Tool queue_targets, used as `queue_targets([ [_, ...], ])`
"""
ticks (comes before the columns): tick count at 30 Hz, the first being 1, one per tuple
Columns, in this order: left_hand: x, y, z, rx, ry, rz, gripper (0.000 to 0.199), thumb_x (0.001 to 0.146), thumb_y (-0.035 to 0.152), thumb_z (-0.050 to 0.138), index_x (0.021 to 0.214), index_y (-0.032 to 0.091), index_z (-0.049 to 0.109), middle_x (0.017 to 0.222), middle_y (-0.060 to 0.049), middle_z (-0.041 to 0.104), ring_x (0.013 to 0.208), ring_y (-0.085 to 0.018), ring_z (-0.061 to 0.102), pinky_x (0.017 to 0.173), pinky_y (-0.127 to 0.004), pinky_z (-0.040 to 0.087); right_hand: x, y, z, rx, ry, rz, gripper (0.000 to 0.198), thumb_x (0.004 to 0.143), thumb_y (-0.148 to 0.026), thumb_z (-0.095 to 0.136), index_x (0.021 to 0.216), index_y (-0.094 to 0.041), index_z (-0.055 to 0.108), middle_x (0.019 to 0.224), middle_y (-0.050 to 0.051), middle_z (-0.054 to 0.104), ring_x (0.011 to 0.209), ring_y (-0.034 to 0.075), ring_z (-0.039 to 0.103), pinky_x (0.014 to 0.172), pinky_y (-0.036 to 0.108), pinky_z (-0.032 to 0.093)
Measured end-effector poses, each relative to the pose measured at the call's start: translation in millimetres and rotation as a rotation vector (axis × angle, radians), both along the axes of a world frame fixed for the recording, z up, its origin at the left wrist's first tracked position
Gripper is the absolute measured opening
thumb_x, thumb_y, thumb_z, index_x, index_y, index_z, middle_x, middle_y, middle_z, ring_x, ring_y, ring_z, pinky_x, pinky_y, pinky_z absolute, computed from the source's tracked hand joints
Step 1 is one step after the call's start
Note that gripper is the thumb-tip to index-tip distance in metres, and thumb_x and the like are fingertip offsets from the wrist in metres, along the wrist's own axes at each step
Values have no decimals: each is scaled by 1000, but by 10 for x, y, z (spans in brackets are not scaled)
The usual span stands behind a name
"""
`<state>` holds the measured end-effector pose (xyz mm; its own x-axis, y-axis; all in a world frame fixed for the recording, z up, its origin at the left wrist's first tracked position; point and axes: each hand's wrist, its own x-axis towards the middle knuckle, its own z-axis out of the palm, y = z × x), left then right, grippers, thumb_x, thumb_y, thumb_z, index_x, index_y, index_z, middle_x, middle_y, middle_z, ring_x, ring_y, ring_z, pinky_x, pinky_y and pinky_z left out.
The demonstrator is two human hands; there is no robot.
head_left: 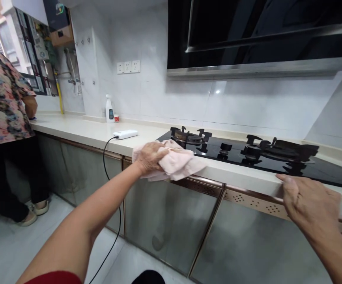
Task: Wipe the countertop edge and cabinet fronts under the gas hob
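Pink cloth (176, 161) bunched under my left hand (149, 157), pressed on the counter edge (232, 173) beside the hob (247, 152). Right hand (307, 199) flat, empty, fingers resting farther along. I judge wiping partway; right stretch left.

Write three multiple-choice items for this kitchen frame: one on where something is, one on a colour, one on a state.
1. Where does the pink cloth lie?
A. On the front edge of the countertop, by the gas hob
B. On the floor
C. Over the range hood

2. What colour is the power bank with the black cable?
A. Red
B. White
C. Green

3. What is the right hand doing?
A. Gripping the spray bottle
B. Holding the cable
C. Resting bare on the counter edge, holding nothing

Answers: 1 A, the left hand presses the cloth on the counter edge just left of the hob. 2 B, its casing is white against the cream counter. 3 C, its fingers lie flat on the edge with nothing in them.
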<state>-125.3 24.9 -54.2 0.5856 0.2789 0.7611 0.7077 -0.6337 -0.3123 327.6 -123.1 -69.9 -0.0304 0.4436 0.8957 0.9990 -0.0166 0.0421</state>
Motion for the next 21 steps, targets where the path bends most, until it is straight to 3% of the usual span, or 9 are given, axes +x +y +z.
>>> queue_targets([
  [6, -1110, 184, 68, -154, -20, 246, 65, 73, 61, 67, 126, 23, 59, 137, -15, 55, 126, -34, 47, 108, -49, 37, -50, 16, -19, 36, -1, 9, 48, 101, -38, 25, 105, -24, 71, 102, 13, 71, 96, 33, 62, 83, 48, 40],
  [10, -1475, 212, 121, -174, -22, 354, 62, 77, 54, 62, 129, 21, 59, 135, -15, 56, 125, -34, 48, 105, -47, 37, -104, 78, -33, 99, -3, -73, 49, 101, -35, 26, 98, -20, 72, 93, 12, 71, 87, 29, 60, 82, 45, 35],
  [15, -1220, 80, 161, -136, 13, 499, 65, 81, 61, 58, 130, 19, 61, 127, -18, 58, 116, -36, 50, 97, -48, 38, -175, 129, -28, 107, 16, -120, 45, 100, -32, 29, 92, -16, 71, 87, 13, 67, 80, 26, 54, 79, 44, 32],
  [21, -291, -95, 177, -71, 77, 311, 72, 76, 74, 61, 126, 22, 63, 118, -17, 60, 108, -36, 50, 93, -49, 37, -243, 127, -24, 129, 55, -116, 42, 99, -32, 30, 88, -18, 69, 83, 12, 63, 81, 27, 52, 81, 44, 31],
])
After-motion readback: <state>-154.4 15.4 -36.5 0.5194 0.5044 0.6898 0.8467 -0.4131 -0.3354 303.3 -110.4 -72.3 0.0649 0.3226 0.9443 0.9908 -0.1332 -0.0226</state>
